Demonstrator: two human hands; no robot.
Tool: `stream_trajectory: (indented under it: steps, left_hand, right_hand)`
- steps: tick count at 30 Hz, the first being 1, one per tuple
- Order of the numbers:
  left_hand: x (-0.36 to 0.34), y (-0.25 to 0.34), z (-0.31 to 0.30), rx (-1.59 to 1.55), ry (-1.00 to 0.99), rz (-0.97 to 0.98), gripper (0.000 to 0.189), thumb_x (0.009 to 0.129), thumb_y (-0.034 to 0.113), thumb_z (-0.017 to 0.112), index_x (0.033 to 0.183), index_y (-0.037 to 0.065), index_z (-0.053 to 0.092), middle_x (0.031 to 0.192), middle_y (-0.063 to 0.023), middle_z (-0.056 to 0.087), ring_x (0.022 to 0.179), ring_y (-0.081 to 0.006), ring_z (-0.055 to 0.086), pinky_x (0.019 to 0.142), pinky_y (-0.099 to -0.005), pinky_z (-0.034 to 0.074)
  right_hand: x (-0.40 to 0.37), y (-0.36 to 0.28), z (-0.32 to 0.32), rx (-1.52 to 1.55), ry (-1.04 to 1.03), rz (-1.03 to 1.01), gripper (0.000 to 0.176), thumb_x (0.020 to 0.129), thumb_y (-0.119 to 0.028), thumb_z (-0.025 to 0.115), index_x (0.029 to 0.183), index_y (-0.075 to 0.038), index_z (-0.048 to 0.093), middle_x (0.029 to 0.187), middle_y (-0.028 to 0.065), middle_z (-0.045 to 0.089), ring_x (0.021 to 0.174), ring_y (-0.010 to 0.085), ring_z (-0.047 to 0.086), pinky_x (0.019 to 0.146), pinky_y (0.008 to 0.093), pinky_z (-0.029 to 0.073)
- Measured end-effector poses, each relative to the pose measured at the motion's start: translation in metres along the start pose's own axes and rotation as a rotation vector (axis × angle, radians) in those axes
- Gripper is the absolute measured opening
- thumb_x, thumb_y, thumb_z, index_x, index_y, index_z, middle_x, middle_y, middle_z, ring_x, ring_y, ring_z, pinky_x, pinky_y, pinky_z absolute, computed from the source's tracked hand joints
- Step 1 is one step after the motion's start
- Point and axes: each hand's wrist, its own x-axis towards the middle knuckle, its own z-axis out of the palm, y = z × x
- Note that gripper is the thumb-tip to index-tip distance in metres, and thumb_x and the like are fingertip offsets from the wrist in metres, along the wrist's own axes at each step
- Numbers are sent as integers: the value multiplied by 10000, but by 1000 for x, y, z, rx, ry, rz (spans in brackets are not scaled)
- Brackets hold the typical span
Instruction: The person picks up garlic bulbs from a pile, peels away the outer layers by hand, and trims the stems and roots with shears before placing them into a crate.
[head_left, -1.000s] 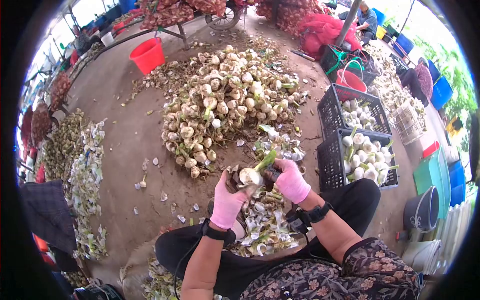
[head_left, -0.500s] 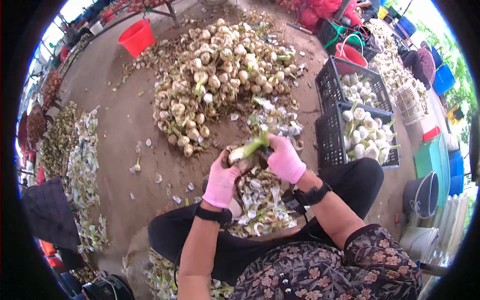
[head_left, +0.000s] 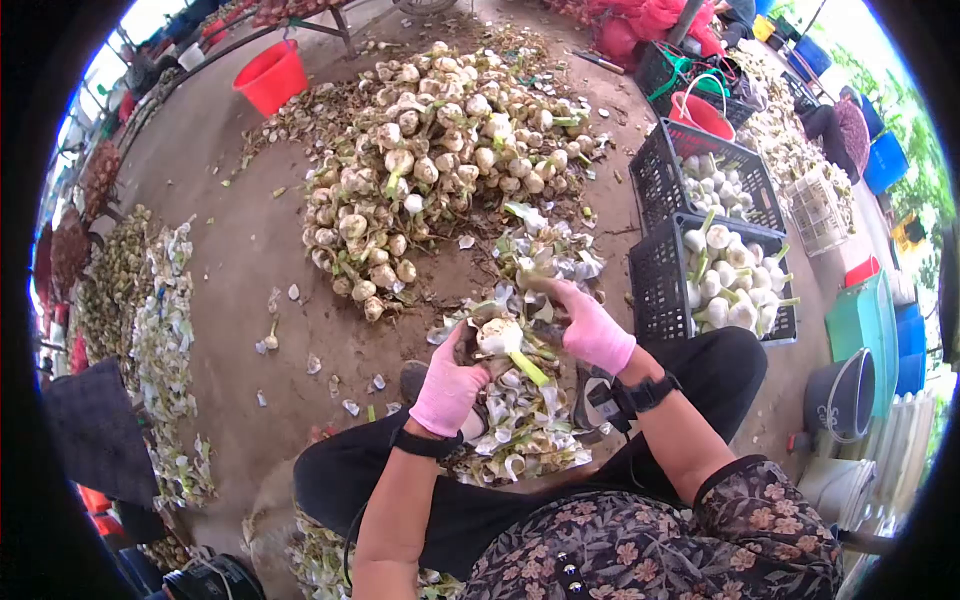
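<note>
My left hand (head_left: 452,385), in a pink glove with dark, soiled fingertips, grips a garlic bulb (head_left: 497,337). The bulb is pale, and its green stalk points down and to the right. My right hand (head_left: 592,330), gloved the same way, is just right of the bulb and apart from it. Its fingers are spread, with the tips blurred, and I make out nothing held in them. Below both hands, loose garlic skins and stalk scraps (head_left: 525,420) cover the ground between my legs.
A large heap of untrimmed garlic (head_left: 440,150) lies ahead. At right, two black crates (head_left: 660,285) hold cleaned bulbs. A red bucket (head_left: 270,78) stands at far left, and a dark bucket (head_left: 838,395) at right. Another person (head_left: 838,130) sits at upper right.
The bulb has turned in my left hand, its stalk swinging from upper right to lower right. My right hand has come off the stalk and moved slightly right and down.
</note>
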Motion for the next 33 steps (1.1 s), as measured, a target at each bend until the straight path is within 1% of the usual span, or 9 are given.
stream_trajectory:
  steps: [2, 5, 12, 21, 22, 26, 27, 31, 33]
  left_hand:
    - [3, 0, 2, 22, -1, 12, 616, 792, -56, 687, 1339, 0, 409, 1225, -73, 563, 1086, -153, 560, 929, -285, 470]
    - [5, 1, 2, 128, 15, -1, 579, 796, -6, 710, 1309, 3, 442, 1208, -63, 576, 1058, -153, 574, 930, -286, 469]
    - [-2, 1, 10, -277, 44, -64, 495, 834, 114, 708, 1260, 6, 481, 1148, -60, 593, 1012, -158, 597, 869, -312, 514]
    - [3, -2, 0, -430, 33, -209, 494, 852, 98, 672, 1288, 16, 456, 1141, -63, 586, 1006, -172, 597, 889, -326, 497]
    - [5, -4, -2, -440, -33, -235, 525, 836, 99, 687, 1298, 19, 450, 1152, -60, 582, 1026, -169, 587, 909, -320, 482]
    - [7, -9, 3, -361, -240, -148, 624, 790, 95, 726, 1332, 32, 423, 1184, -52, 570, 1114, -166, 542, 984, -311, 421]
    - [7, -9, 4, -372, -238, -119, 634, 784, 39, 722, 1339, 31, 418, 1185, -48, 570, 1138, -172, 531, 992, -314, 416]
    - [11, -21, -2, -223, -33, -92, 592, 757, 5, 748, 1273, 21, 459, 1158, -53, 580, 1092, -159, 557, 925, -294, 462]
    - [18, -24, -2, -54, 141, -111, 506, 729, 37, 789, 1158, 15, 522, 1080, -51, 614, 958, -142, 596, 818, -268, 497]
  right_hand:
    - [-4, -34, -7, 71, -57, -65, 492, 731, -87, 703, 1209, -65, 588, 1104, 156, 602, 1021, 269, 597, 888, 347, 467]
    - [-5, -32, 2, 47, 6, -123, 397, 708, -38, 649, 1105, -55, 645, 978, 137, 648, 926, 286, 634, 837, 333, 492]
    - [-13, -49, 6, -377, 104, -180, 355, 695, -77, 582, 1041, -93, 663, 854, 131, 619, 834, 335, 618, 731, 401, 496]
    - [0, -42, 10, -292, 97, -70, 196, 686, -32, 638, 882, -37, 630, 782, 135, 621, 761, 329, 625, 648, 374, 496]
    - [4, -37, 7, -277, 43, -21, 176, 741, -130, 609, 901, -55, 617, 829, 163, 635, 831, 358, 623, 715, 421, 489]
    - [24, 32, 16, -559, 186, 50, 158, 756, -149, 572, 876, -64, 628, 847, 179, 639, 823, 359, 625, 737, 442, 491]
    - [26, 51, 16, -507, 46, 225, 232, 732, -79, 554, 941, -83, 653, 937, 169, 637, 877, 366, 615, 782, 438, 489]
    - [-2, 14, 4, -610, -79, 131, 487, 711, -11, 572, 1181, -124, 625, 1222, 168, 528, 1106, 368, 533, 910, 421, 463]
    - [-12, -3, 4, -124, 12, -110, 616, 680, 38, 584, 1277, -108, 541, 1292, 186, 480, 1186, 359, 492, 987, 400, 428]
